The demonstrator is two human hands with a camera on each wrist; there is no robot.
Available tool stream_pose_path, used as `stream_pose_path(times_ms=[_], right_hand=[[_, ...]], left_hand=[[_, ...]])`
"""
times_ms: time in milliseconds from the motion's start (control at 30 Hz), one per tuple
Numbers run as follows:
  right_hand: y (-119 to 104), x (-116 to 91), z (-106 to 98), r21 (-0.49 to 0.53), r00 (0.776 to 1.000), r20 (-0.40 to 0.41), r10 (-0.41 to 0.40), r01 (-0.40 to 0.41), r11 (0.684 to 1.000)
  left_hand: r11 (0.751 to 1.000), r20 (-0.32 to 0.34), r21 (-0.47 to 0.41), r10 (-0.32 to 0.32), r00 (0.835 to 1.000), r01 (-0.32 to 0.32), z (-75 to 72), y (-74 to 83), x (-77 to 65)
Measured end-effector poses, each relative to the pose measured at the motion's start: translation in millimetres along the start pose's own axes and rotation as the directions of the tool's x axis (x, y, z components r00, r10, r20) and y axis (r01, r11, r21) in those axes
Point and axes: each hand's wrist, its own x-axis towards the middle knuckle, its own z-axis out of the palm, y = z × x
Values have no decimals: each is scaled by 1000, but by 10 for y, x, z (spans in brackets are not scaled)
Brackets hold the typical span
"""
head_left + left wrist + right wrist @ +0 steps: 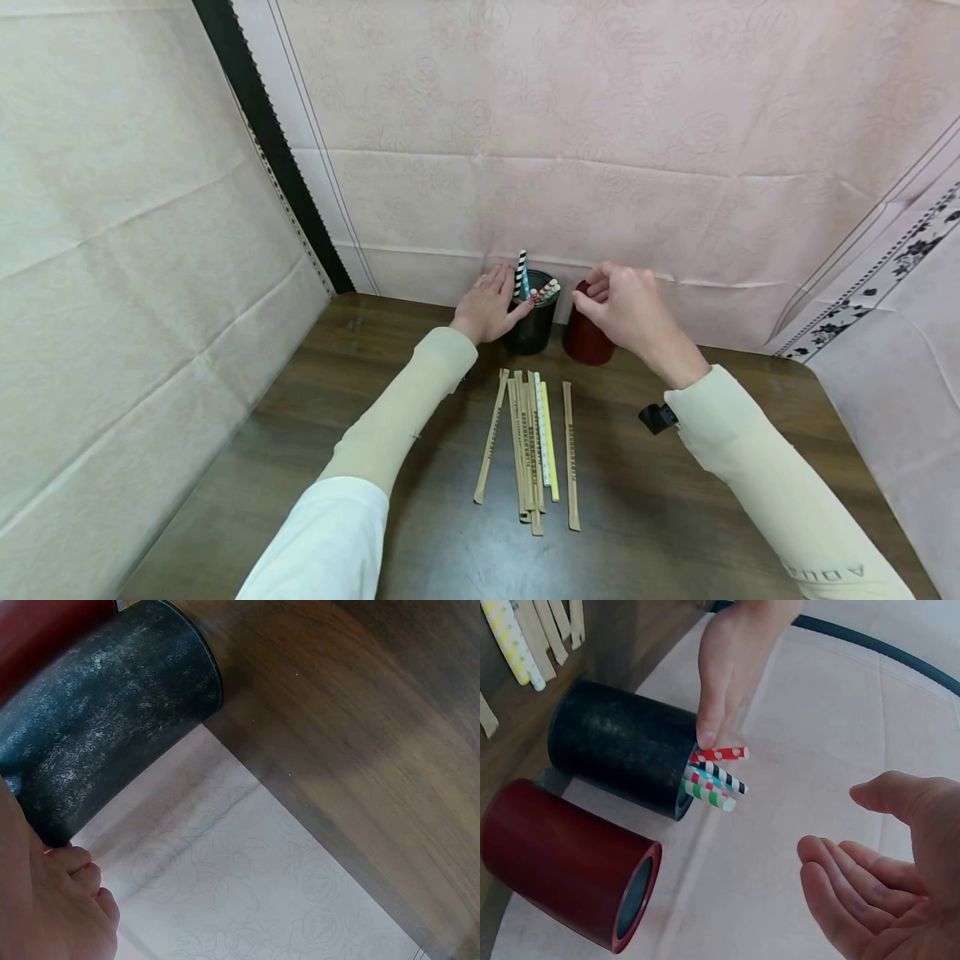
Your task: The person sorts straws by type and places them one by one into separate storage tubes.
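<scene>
A black cup stands upright near the back edge of the table. Several patterned paper straws stick out of it, striped and dotted. At its left side my left hand touches the rim, with straight fingers and an outstretched thumb. Beside the black cup is a dark red cup, and no straws show at its mouth. My right hand hovers above the red cup, apart from it, fingers loosely bent and holding nothing.
Several straws in brown paper sleeves lie on the wooden table in front of the cups. Among them are an unwrapped yellow straw and a white dotted one. Pale patterned cloth hangs right behind the cups.
</scene>
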Motion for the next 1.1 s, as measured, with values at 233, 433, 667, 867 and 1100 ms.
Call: stream_pose_path(times_ms=[233, 433, 667, 867, 1100], right_hand=[[66, -117, 84, -20, 992, 119, 49, -47, 999], [164, -207, 183, -47, 978, 193, 86, -78, 996], [278, -293, 320, -40, 962, 249, 109, -102, 994], [343, -363, 452, -17, 947, 308, 91, -90, 996], [393, -418, 625, -26, 923, 373, 95, -91, 995]], left_hand=[[1000, 0, -5, -3, 1000, 3, -6, 3, -8], [1000, -5, 3, -5, 1000, 5, 1, 5, -12], [1000, -5, -2, -8, 1000, 8, -1, 15, -14], [1000, -1, 3, -11, 1000, 11, 4, 15, -6], [1000, 4, -1, -15, 1000, 15, 6, 21, -7]])
